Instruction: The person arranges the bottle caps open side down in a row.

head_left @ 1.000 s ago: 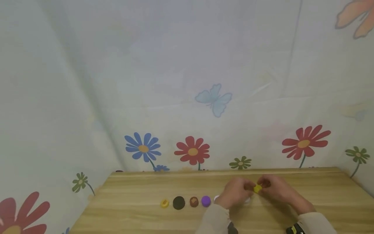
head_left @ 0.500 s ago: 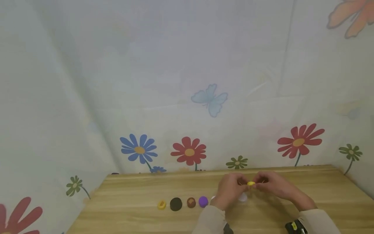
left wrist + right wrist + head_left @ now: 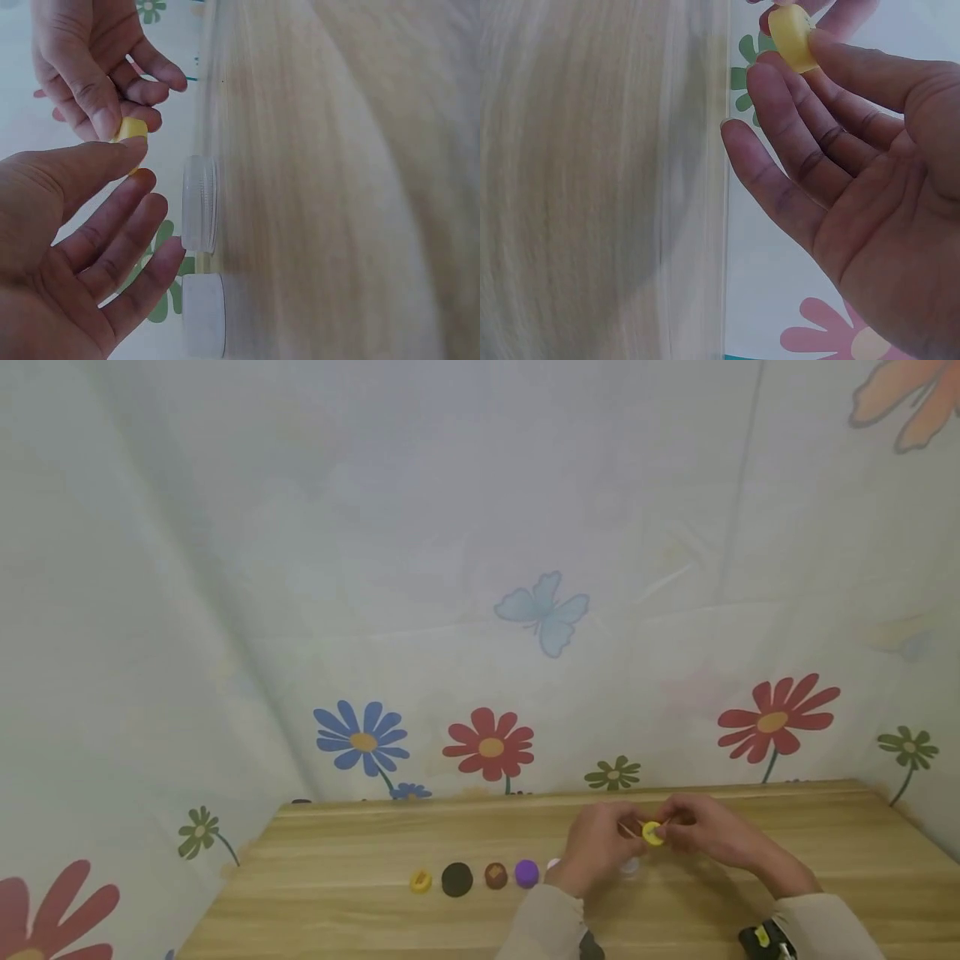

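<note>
A small round yellow bottle cap (image 3: 652, 833) is up over the right part of the table, between my two hands. My left hand (image 3: 596, 845) pinches one side of it with thumb and forefinger, the other fingers loosely spread. From the opposite side my right hand (image 3: 708, 833) pinches it too, its thumb on the cap's face in the right wrist view. Below my left hand, in the left wrist view, a clear ridged lid (image 3: 199, 204) and a white cap (image 3: 203, 315) stand on the table.
Left of my hands a row of caps lies on the wooden table (image 3: 337, 918): yellow (image 3: 421, 882), black (image 3: 457, 879), brown (image 3: 496, 876) and purple (image 3: 527, 873). A flowered cloth (image 3: 420, 568) hangs behind the table's far edge.
The yellow cap has been turned between my fingers: edge-on half a second ago, its round face now shows. Both hands have shifted slightly toward the far edge. The row of caps stays put.
</note>
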{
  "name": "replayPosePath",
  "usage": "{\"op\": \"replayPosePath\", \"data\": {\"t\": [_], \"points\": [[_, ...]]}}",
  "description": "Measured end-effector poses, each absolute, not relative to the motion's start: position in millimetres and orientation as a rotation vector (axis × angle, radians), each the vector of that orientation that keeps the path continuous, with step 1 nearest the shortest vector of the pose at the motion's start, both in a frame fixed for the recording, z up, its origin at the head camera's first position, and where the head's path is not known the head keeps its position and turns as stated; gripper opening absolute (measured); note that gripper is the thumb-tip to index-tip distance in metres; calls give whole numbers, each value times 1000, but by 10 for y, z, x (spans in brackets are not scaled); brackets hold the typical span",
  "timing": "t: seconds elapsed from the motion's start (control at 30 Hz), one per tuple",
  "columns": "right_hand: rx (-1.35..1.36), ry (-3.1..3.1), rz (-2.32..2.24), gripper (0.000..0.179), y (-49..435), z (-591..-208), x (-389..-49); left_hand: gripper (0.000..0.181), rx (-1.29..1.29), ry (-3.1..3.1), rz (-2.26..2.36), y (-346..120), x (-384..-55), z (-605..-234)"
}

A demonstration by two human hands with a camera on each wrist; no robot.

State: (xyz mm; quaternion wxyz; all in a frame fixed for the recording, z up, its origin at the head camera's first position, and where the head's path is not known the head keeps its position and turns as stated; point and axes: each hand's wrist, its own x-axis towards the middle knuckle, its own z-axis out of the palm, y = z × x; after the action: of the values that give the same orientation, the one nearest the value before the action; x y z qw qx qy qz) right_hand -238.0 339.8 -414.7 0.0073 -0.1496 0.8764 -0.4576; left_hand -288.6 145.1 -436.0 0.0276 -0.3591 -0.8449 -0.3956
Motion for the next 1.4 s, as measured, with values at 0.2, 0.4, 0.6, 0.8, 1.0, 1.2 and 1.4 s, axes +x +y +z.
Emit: {"op": "replayPosePath", "data": {"t": [0.2, 0.4, 0.6, 0.8, 1.0, 1.2, 1.4], "points": [[-499, 2698, -1452, 17, 3406, -4135, -2382, 28, -1104, -2604, -1177, 1443, -2887, -4376], [-522, 2749, -1369, 23, 3421, -4148, -2399, 23, -1101, -2621, -1149, 1446, -2889, -4375], [-596, 2777, -1317, 24, 3426, -4203, -2440, 20, -1104, -2648, -1109, 1453, -2885, -4368], [-598, 2755, -1315, 23, 3404, -4215, -2462, 19, -1130, -2652, -1010, 1448, -2885, -4366], [-564, 2789, -1241, 22, 3388, -4226, -2480, 23, -1106, -2700, -960, 1444, -2884, -4361], [-477, 2782, -1202, 22, 3383, -4250, -2487, 21, -1090, -2738, -907, 1457, -2884, -4390], [-424, 2811, -1163, 24, 3388, -4301, -2421, 18, -1095, -2768, -823, 1510, -2845, -4417]]}}
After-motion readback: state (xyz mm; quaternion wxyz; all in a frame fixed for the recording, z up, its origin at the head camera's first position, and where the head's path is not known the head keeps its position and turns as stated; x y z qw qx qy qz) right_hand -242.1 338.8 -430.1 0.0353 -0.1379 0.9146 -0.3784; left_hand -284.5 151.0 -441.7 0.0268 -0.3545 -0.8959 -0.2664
